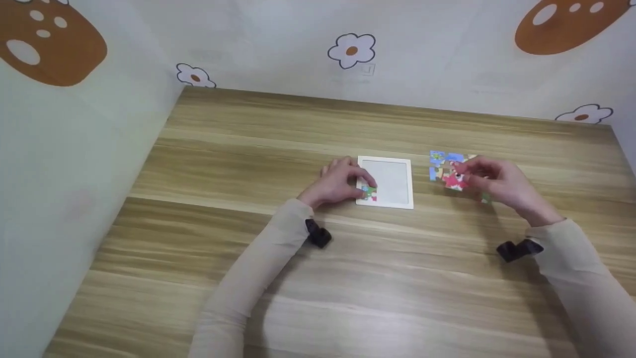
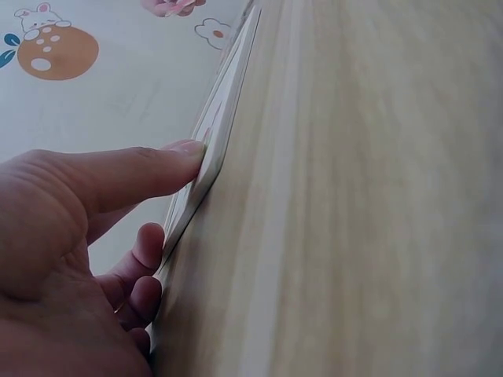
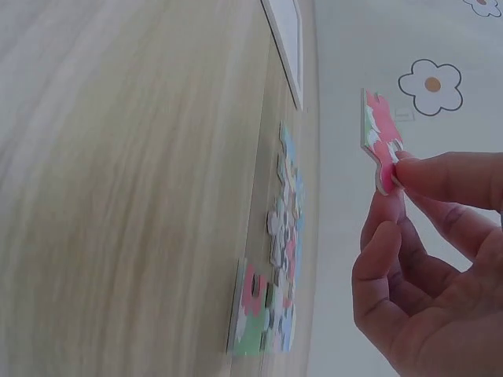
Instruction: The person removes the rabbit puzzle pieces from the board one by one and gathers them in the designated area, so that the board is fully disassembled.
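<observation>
A square white puzzle frame (image 1: 410, 191) lies flat on the table, with one green and pink jigsaw piece (image 1: 369, 193) in its near left corner. My left hand (image 1: 339, 183) has its thumb and forefinger at that piece, the tips on either side of it. In the left wrist view its other fingers (image 2: 146, 247) curl beside the frame's edge. My right hand (image 1: 504, 183) pinches a red jigsaw piece (image 3: 381, 133) between thumb and fingertips, raised above the table. Below and beyond it lie several loose jigsaw pieces (image 1: 437, 157), partly hidden by the hand.
The wood-grain table (image 1: 248, 149) meets a white wall (image 1: 278, 44) with flower prints at the back, and another wall (image 1: 74, 149) on the left. A black wrist camera (image 1: 318, 234) sits at the left cuff, another black camera (image 1: 519, 249) at the right cuff.
</observation>
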Action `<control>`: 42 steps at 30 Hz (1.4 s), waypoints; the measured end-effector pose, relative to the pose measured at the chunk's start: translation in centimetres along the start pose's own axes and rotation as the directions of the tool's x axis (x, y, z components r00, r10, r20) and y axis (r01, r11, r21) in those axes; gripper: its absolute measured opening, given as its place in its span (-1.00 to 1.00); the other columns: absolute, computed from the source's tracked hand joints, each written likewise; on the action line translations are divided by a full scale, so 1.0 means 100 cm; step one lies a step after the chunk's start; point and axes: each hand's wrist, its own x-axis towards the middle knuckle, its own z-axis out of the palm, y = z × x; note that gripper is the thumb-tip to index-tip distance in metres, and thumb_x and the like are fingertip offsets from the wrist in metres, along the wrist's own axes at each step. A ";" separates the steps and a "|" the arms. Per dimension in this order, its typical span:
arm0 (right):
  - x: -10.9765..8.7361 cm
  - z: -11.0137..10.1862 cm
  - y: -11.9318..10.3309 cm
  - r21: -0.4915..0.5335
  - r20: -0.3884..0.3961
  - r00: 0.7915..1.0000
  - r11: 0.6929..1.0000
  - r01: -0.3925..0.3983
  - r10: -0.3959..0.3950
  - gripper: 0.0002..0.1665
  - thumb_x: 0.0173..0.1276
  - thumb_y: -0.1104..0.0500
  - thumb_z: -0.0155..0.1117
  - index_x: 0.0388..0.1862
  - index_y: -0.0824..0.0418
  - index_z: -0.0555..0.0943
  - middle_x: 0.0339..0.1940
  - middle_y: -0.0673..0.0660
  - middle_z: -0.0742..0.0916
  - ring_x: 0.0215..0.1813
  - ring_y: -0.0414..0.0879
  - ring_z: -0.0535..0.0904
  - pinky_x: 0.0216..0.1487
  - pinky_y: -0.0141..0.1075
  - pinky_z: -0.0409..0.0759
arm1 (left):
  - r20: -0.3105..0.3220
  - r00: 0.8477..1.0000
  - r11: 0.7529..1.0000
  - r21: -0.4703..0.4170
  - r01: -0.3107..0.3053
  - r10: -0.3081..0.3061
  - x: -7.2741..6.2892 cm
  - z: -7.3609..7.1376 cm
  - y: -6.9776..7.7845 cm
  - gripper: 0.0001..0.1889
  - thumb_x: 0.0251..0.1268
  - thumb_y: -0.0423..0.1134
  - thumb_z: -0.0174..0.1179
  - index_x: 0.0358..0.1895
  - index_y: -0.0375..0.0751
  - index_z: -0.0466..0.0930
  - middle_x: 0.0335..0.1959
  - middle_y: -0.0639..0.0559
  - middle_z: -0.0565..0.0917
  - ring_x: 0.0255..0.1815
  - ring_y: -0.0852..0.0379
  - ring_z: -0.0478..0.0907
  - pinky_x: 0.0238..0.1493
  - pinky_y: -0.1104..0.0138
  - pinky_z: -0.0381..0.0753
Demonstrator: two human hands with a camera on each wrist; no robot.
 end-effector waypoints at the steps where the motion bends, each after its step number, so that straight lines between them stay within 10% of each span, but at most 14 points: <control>1: -0.001 -0.001 0.001 -0.009 -0.006 1.000 1.000 -0.003 0.003 -0.73 0.40 0.29 0.16 0.03 0.37 0.57 -0.15 0.13 0.66 -0.22 -0.10 0.56 -0.28 -0.34 0.54 | 0.001 1.000 1.000 -0.003 0.001 -0.001 0.000 0.001 0.000 -0.76 0.08 -0.25 0.39 -0.13 0.04 0.74 -0.03 0.06 0.40 0.09 0.04 0.18 0.12 0.10 -0.01; 42: 0.006 -0.001 0.021 -0.167 0.036 0.999 0.986 0.011 -0.005 -0.82 0.28 0.43 0.21 -0.15 0.41 0.65 -0.30 0.22 0.68 -0.31 -0.20 0.56 -0.34 -0.42 0.53 | 0.000 1.000 1.000 -0.007 -0.016 0.016 -0.001 -0.001 -0.001 -0.76 0.10 -0.26 0.38 -0.13 0.03 0.74 -0.03 0.08 0.41 0.07 0.02 0.18 0.07 0.12 0.00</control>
